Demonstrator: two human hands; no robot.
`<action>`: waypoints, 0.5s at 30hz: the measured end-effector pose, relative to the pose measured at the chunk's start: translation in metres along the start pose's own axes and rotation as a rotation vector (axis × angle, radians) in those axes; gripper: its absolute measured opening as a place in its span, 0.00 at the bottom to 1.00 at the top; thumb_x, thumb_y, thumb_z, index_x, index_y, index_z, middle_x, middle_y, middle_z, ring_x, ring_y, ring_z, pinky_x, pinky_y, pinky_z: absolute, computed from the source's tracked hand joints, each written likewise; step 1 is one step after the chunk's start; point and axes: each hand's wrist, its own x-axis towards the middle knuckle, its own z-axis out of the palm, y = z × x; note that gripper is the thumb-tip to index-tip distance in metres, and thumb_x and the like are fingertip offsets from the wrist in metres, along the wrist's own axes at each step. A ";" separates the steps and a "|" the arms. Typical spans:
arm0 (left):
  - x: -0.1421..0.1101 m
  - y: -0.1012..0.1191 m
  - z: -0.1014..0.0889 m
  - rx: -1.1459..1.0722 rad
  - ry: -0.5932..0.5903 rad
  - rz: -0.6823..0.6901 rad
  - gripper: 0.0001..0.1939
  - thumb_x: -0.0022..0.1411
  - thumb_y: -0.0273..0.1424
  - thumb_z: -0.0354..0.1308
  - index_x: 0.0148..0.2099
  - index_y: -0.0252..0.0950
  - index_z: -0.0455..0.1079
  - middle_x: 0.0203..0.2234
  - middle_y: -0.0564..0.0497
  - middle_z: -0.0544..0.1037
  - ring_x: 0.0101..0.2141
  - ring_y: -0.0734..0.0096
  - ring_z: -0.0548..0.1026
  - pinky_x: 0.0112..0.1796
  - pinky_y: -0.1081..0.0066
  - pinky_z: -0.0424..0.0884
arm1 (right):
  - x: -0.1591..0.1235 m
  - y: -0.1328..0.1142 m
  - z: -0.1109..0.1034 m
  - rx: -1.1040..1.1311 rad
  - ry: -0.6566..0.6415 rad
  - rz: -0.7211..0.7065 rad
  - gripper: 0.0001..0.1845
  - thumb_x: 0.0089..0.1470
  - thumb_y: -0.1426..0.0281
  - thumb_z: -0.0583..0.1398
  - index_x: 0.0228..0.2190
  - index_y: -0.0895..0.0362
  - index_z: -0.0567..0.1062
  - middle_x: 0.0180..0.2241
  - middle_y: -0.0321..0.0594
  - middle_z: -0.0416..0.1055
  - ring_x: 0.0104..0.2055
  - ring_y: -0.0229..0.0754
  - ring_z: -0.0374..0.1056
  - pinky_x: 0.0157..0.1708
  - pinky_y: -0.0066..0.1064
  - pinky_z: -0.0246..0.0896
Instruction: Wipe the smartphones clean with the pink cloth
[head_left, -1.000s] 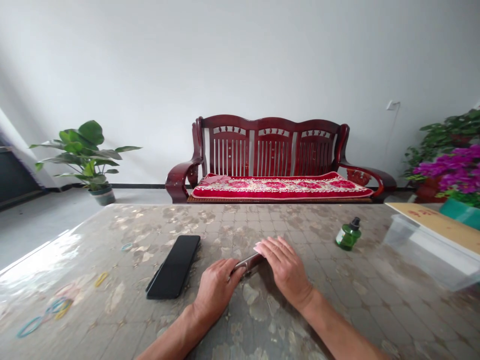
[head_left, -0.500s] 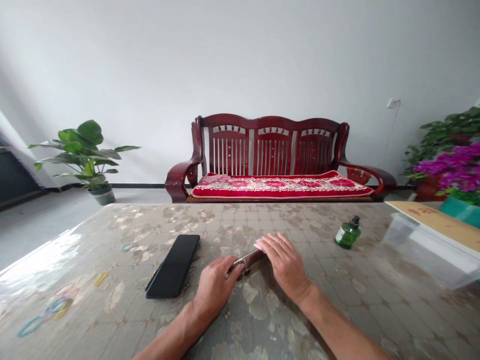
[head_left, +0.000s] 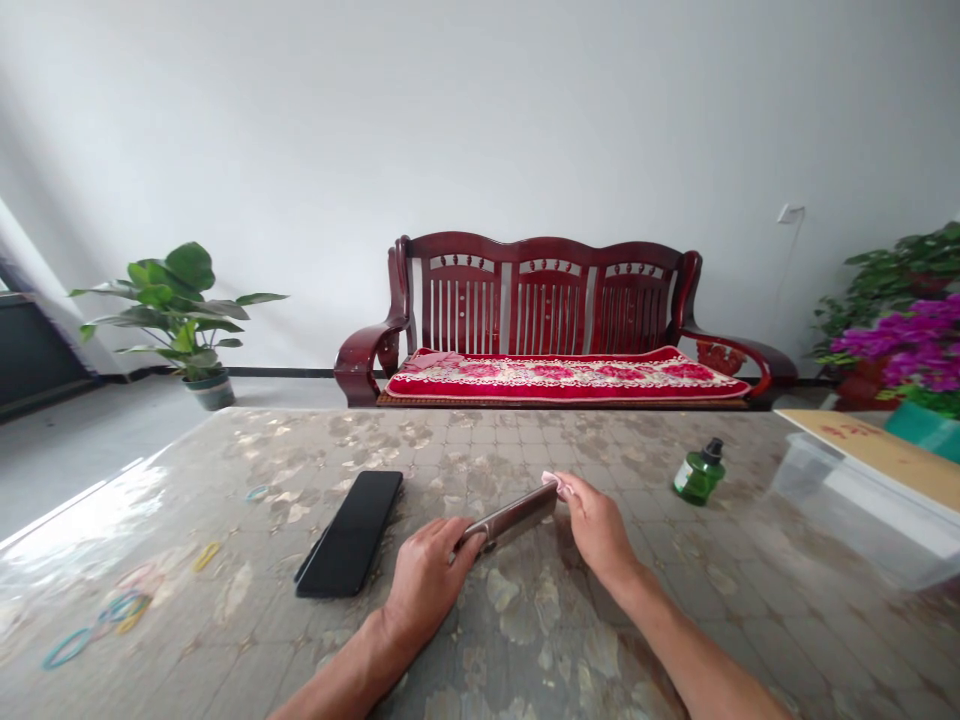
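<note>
My left hand (head_left: 433,565) is closed round the near left end of a slim, flat, phone-like thing (head_left: 519,515). It has a shiny brownish surface and a silvery edge, and is held tilted above the table, its far end pointing up to the right. My right hand (head_left: 596,525) pinches a small pale pink cloth or tissue (head_left: 553,482) against that far end. A black phone (head_left: 354,535) lies on the table left of my left hand, with a thin dark edge showing along its left side.
On the patterned tabletop (head_left: 502,660) lie several coloured rubber bands (head_left: 124,608) at the left. A green bottle (head_left: 699,476) with a black top stands at the right, near a clear plastic bin (head_left: 840,500) with a tan board (head_left: 870,445) on it. A wooden bench (head_left: 547,300) stands behind.
My right hand has moved slightly right and its fingers have gone from lying over the slim thing to pinching the pink cloth at its end. More of the slim thing shows.
</note>
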 end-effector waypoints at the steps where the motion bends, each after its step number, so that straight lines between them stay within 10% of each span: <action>1: 0.000 0.000 -0.001 0.015 0.011 0.046 0.16 0.72 0.37 0.50 0.33 0.39 0.71 0.24 0.53 0.76 0.27 0.68 0.75 0.29 0.73 0.66 | 0.000 0.000 0.000 0.031 0.005 0.016 0.19 0.59 0.63 0.51 0.43 0.52 0.79 0.42 0.41 0.80 0.45 0.47 0.76 0.45 0.37 0.70; 11: -0.011 0.020 -0.002 0.135 -0.025 0.462 0.10 0.72 0.31 0.49 0.49 0.35 0.69 0.34 0.49 0.80 0.29 0.65 0.75 0.31 0.66 0.70 | -0.002 0.005 0.009 0.390 0.063 0.212 0.22 0.55 0.55 0.56 0.43 0.56 0.79 0.45 0.47 0.78 0.47 0.52 0.74 0.45 0.40 0.70; 15: -0.017 0.031 0.006 0.028 -0.050 0.472 0.09 0.68 0.29 0.55 0.50 0.37 0.70 0.35 0.50 0.79 0.42 0.58 0.77 0.49 0.56 0.71 | -0.001 0.011 0.016 0.241 0.091 0.138 0.21 0.56 0.57 0.54 0.41 0.56 0.80 0.43 0.47 0.79 0.47 0.51 0.73 0.50 0.41 0.66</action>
